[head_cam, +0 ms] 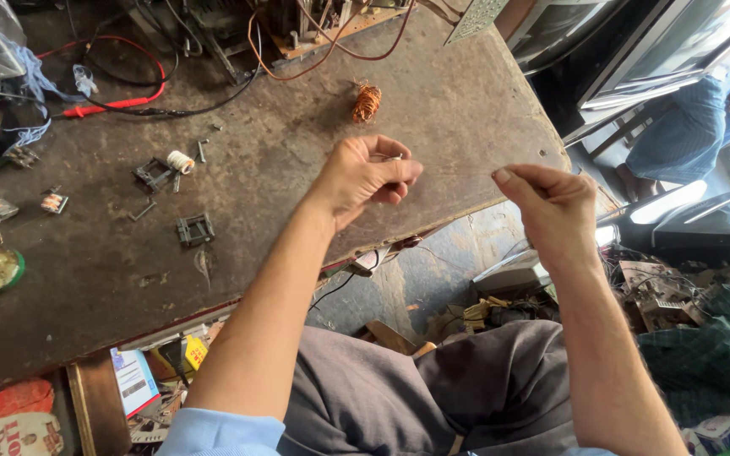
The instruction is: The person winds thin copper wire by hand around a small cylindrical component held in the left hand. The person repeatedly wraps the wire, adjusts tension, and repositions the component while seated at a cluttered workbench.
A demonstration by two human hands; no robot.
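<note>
One broad, dark, worn counter (pixel 314 110) fills the upper left and centre of the frame, its edge running down toward the lower left. Below it, the person's grey-clad lap (pixel 433 397) takes the lower centre. Both hands are raised over the counter's right edge. The left hand (pixel 363 176), centre frame, is pinched shut on one end of a very thin wire (pixel 458 171); the right hand (pixel 551 207), just right of centre, pinches the other end, the strand drawn near level between them. A red probe lead (pixel 116 103) loops at upper left. A small copper coil (pixel 367 102) sits at upper centre, well apart from the hands. A white-wound bobbin (pixel 181 161) and a black frame piece (pixel 195 229) lie left of centre.
</note>
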